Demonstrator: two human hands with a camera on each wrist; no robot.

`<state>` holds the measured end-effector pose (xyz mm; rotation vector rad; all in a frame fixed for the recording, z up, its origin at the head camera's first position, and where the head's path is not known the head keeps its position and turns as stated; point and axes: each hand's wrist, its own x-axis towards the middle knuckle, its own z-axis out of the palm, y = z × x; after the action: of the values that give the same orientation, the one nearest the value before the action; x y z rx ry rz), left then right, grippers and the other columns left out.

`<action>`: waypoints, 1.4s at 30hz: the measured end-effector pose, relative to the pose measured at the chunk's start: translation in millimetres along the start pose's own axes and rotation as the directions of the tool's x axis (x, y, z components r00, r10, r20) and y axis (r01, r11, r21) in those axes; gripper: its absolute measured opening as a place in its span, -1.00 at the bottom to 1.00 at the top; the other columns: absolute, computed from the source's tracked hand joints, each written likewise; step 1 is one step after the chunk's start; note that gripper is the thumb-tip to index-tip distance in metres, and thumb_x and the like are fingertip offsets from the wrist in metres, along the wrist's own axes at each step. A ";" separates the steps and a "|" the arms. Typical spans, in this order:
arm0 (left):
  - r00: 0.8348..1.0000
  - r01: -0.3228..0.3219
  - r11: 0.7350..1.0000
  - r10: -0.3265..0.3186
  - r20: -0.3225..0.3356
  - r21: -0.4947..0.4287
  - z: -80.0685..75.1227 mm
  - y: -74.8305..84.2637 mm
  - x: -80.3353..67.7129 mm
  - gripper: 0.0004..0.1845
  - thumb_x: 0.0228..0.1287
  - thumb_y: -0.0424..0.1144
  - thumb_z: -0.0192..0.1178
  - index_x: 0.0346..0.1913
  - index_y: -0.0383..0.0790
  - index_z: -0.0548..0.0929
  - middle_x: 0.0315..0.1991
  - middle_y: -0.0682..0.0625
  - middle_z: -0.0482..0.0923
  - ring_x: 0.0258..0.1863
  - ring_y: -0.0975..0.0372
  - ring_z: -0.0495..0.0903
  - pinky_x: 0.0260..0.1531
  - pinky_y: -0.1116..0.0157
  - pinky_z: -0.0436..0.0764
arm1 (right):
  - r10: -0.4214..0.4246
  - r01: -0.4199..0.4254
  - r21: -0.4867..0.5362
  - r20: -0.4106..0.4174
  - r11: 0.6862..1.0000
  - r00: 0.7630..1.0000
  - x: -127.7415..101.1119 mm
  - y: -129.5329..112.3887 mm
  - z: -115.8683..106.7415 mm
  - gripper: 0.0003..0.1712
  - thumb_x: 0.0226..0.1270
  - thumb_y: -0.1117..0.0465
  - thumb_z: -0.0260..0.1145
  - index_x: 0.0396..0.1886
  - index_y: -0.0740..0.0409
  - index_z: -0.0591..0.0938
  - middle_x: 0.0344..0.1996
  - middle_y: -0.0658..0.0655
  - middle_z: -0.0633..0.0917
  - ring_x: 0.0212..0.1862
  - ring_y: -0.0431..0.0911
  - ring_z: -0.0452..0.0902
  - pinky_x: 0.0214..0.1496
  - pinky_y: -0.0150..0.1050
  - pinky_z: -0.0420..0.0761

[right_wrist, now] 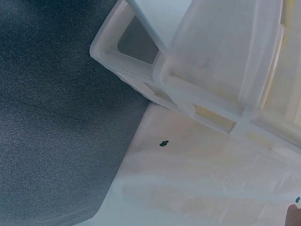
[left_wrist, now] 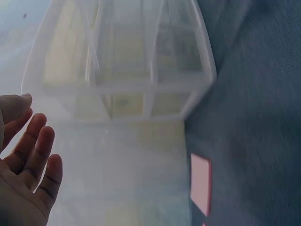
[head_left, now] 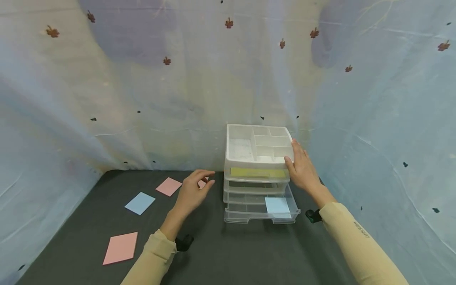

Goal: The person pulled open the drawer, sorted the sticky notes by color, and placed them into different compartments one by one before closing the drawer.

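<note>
Patterned cloth [head_left: 199, 87] hangs behind the surface [head_left: 249, 257]; near its back right corner stands the drawer unit [head_left: 254, 163]. The right hand [head_left: 304, 168] lays straight fingers on the unit's rim; the left hand [head_left: 191, 192], fingers bent, holds nothing, beside a pink note [head_left: 168, 187].

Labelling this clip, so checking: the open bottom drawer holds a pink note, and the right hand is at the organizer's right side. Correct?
Not quite: the head view shows the note in the open bottom drawer is blue, not pink. The right hand is at the right side of the organizer.
</note>
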<state>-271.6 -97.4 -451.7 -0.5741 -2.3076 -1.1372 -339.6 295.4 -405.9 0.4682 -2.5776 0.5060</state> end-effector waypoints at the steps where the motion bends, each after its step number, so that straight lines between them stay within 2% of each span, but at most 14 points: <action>1: 1.000 0.011 1.000 -0.011 -0.007 0.006 -3.8 -4.4 -1.6 -0.69 0.43 -0.25 0.38 0.18 -0.10 0.75 0.09 0.01 0.68 -0.13 0.18 0.66 -0.33 0.21 0.61 | -0.001 0.001 0.000 0.000 1.000 1.000 0.0 0.7 -0.2 -0.19 0.74 -0.08 -0.14 0.67 0.37 -0.07 0.64 0.40 0.03 0.63 0.31 -0.07 0.63 0.24 -0.06; 4: 0.999 0.038 0.999 -0.037 -0.031 0.017 -15.8 -17.3 -6.7 -0.68 0.42 -0.28 0.38 0.19 -0.12 0.74 0.09 -0.03 0.68 -0.14 0.17 0.66 -0.31 0.19 0.65 | 0.002 -0.002 -0.001 -0.002 1.000 1.000 0.1 2.1 -0.7 -0.19 0.74 -0.08 -0.14 0.67 0.36 -0.07 0.64 0.39 0.04 0.63 0.31 -0.07 0.63 0.23 -0.07; 12: 0.992 0.116 0.988 -0.109 -0.066 0.104 -48.8 -53.2 -23.9 -0.67 0.42 -0.28 0.38 0.19 -0.19 0.72 0.05 -0.14 0.67 -0.16 0.08 0.67 -0.42 0.28 0.54 | -0.001 0.001 -0.004 -0.004 1.000 1.000 -0.5 3.8 -1.2 -0.20 0.73 -0.03 -0.11 0.66 0.37 -0.06 0.63 0.42 0.05 0.63 0.32 -0.06 0.64 0.22 -0.08; 17: 0.986 0.164 0.972 -0.157 -0.056 0.168 -72.1 -72.6 -35.2 -0.65 0.42 -0.30 0.36 0.22 -0.23 0.70 0.06 -0.17 0.65 -0.13 0.02 0.67 -0.36 0.17 0.61 | 0.002 -0.002 -0.005 0.003 1.000 1.000 -0.9 4.4 -0.2 -0.19 0.74 -0.07 -0.13 0.67 0.35 -0.07 0.63 0.41 0.04 0.63 0.32 -0.06 0.64 0.20 -0.09; 24: 0.969 0.240 0.934 -0.246 -0.012 0.265 -107.8 -98.0 -49.6 -0.64 0.48 -0.24 0.31 0.26 -0.21 0.67 0.15 -0.21 0.61 -0.06 -0.08 0.67 -0.29 0.01 0.63 | -0.001 0.001 -0.003 0.000 1.000 1.000 -0.6 5.0 0.6 -0.18 0.74 -0.10 -0.17 0.67 0.34 -0.07 0.63 0.41 0.05 0.63 0.31 -0.06 0.64 0.21 -0.10; 31: 0.947 0.273 0.889 -0.315 0.059 0.369 -139.7 -122.6 -59.5 -0.60 0.52 -0.19 0.27 0.32 -0.22 0.62 0.23 -0.26 0.55 0.04 -0.17 0.64 -0.20 -0.18 0.63 | -0.002 0.002 -0.001 0.000 1.000 1.000 0.9 3.8 0.1 -0.18 0.74 -0.10 -0.17 0.68 0.34 -0.08 0.63 0.41 0.05 0.63 0.31 -0.05 0.64 0.21 -0.09; 36: 0.933 0.260 0.863 -0.340 0.115 0.434 -156.0 -140.4 -64.8 -0.60 0.49 -0.20 0.28 0.28 -0.26 0.64 0.20 -0.30 0.56 0.02 -0.17 0.66 -0.27 -0.17 0.66 | -0.007 0.007 0.006 -0.003 1.000 1.000 1.2 2.8 0.1 -0.18 0.74 -0.11 -0.17 0.68 0.33 -0.09 0.63 0.41 0.05 0.63 0.31 -0.05 0.64 0.20 -0.10; 42: 0.902 0.268 0.829 -0.395 0.174 0.491 -167.2 -157.2 -67.9 -0.60 0.44 -0.19 0.31 0.22 -0.33 0.66 0.12 -0.37 0.58 -0.07 -0.16 0.64 -0.33 -0.15 0.64 | -0.001 0.001 0.002 0.002 1.000 1.000 1.2 3.4 -0.1 -0.17 0.74 -0.12 -0.19 0.69 0.30 -0.12 0.64 0.40 0.03 0.64 0.29 -0.07 0.65 0.19 -0.12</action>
<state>-265.9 -331.9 -499.3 -0.1455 -2.8726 -0.6278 -341.9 298.1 -406.0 0.4714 -2.5786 0.5079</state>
